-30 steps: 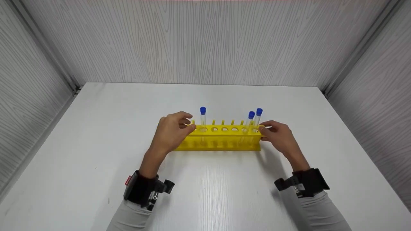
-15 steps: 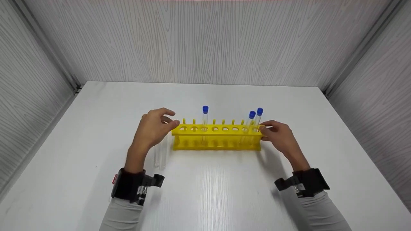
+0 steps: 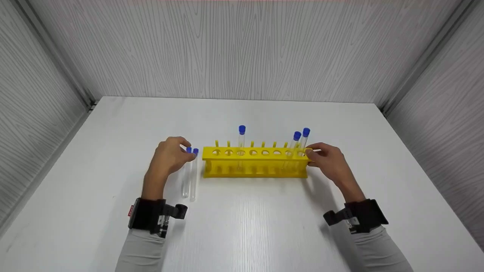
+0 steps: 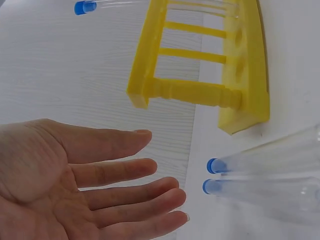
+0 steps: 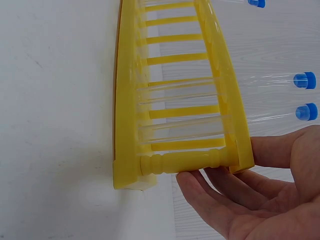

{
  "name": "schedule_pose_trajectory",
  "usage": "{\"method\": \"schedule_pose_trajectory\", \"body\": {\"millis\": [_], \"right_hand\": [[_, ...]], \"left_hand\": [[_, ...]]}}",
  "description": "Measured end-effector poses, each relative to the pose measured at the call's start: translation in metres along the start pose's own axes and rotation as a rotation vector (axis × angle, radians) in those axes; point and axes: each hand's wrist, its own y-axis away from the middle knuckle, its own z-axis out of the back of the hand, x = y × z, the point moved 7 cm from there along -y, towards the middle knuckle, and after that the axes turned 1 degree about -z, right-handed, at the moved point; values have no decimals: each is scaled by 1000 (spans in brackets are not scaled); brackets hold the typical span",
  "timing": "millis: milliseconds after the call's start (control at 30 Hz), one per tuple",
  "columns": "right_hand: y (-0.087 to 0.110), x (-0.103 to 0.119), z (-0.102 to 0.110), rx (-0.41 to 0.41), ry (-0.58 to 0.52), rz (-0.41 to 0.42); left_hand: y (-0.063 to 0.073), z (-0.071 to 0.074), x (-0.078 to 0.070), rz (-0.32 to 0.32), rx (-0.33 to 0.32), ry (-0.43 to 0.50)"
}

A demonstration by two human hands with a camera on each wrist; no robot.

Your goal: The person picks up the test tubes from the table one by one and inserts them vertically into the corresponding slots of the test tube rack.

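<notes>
A yellow test tube rack (image 3: 255, 173) stands on the table, its right end gripped by my right hand (image 3: 329, 160). In the right wrist view, the thumb is on the top bar and the fingers (image 5: 200, 200) bend beneath the end post. Three blue-capped test tubes sit in the rack: one tube (image 3: 241, 140) upright left of the middle, the others (image 3: 293, 143) leaning at the right. My left hand (image 3: 166, 156) hovers at the caps of two clear test tubes (image 3: 193, 177) lying left of the rack. Its fingers are extended and apart from the caps in the left wrist view.
The white table (image 3: 249, 226) runs back to a grey wood-grain panel (image 3: 242, 49), with similar panels on both sides. Several holes in the rack's top bar, between the upright tube and the leaning pair, hold no tube.
My left hand has moved from the rack's left end leftward and down to the two lying tubes, uncovering that end. The right hand keeps its grip on the rack.
</notes>
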Motion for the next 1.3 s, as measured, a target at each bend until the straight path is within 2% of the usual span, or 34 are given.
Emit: {"method": "schedule_pose_trajectory", "body": {"millis": [233,667,933,1300], "right_hand": [[0,0,0,0,-8,-1],[1,0,0,-2,1,-21],[0,0,0,-2,15,0],[-1,-1,0,-9,24,-2]], "left_hand": [[-6,-9,16,88,74,-56],[-14,-22,27,153,122,-61],[-16,-27,31,192,115,-74],[-18,-29,34,195,91,-72]]}}
